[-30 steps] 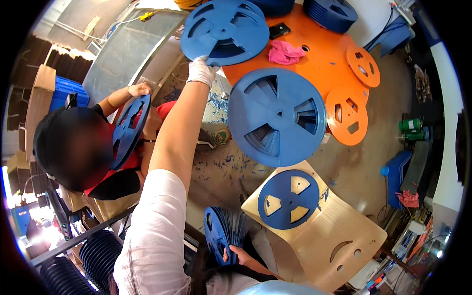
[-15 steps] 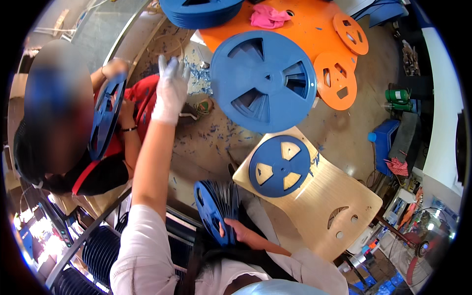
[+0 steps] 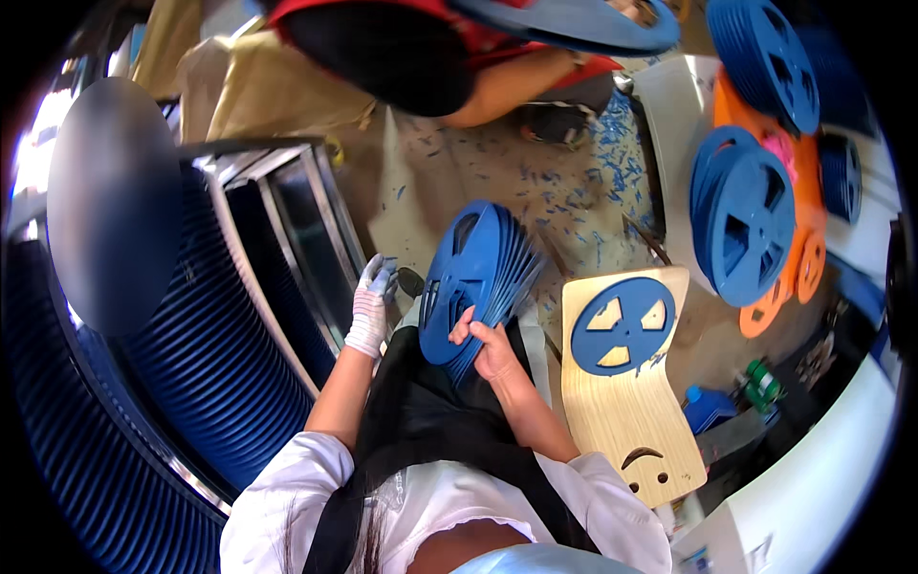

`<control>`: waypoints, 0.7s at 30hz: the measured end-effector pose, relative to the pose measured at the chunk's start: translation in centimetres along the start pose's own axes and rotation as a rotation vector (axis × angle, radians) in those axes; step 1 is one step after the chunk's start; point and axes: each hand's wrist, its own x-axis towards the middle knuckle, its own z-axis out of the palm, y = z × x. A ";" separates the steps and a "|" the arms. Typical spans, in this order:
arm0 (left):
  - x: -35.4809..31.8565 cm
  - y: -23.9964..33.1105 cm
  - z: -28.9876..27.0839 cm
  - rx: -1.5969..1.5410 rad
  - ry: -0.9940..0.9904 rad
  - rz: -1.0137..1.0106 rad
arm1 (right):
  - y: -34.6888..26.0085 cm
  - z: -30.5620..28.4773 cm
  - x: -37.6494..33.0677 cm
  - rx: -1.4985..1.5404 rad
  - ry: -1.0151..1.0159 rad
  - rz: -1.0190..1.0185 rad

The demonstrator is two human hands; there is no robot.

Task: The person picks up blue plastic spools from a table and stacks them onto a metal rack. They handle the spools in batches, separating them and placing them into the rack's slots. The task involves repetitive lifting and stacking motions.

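Note:
My right hand [image 3: 494, 351], bare, grips a stack of blue plastic reels [image 3: 469, 277] by its lower edge. The reels stand upright over my lap, fanned slightly apart on their right side, with my fingers through a cut-out of the front one. My left hand [image 3: 372, 301] wears a white glove with greyish fingertips. Its fingers are loosely bent and apart, with nothing in them, just left of the stack. A single blue reel [image 3: 623, 326] lies flat on a pale wooden chair [image 3: 612, 421] to my right.
Packed rows of dark blue reels [image 3: 191, 325] fill a metal-framed rack [image 3: 330, 206] on the left. A co-worker in red [image 3: 459, 29] holds a blue reel [image 3: 583, 27] at the top. More reels [image 3: 746, 220] stand by an orange table [image 3: 811, 182]. Blue scraps [image 3: 622, 163] litter the floor.
My view has swung left toward the rack. My left arm has come down from its outstretched position to beside the stack. My right hand still holds the reels.

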 end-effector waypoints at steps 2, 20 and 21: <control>1.3 -1.5 -2.7 -0.035 0.168 -0.038 | 0.4 1.1 1.6 -0.018 -0.093 0.039; 14.5 -8.8 -13.1 0.153 0.592 0.667 | 1.6 2.5 23.0 -0.154 -0.653 0.454; 15.5 -8.8 -13.1 0.100 0.598 0.688 | 1.7 2.4 24.0 -0.174 -0.670 0.457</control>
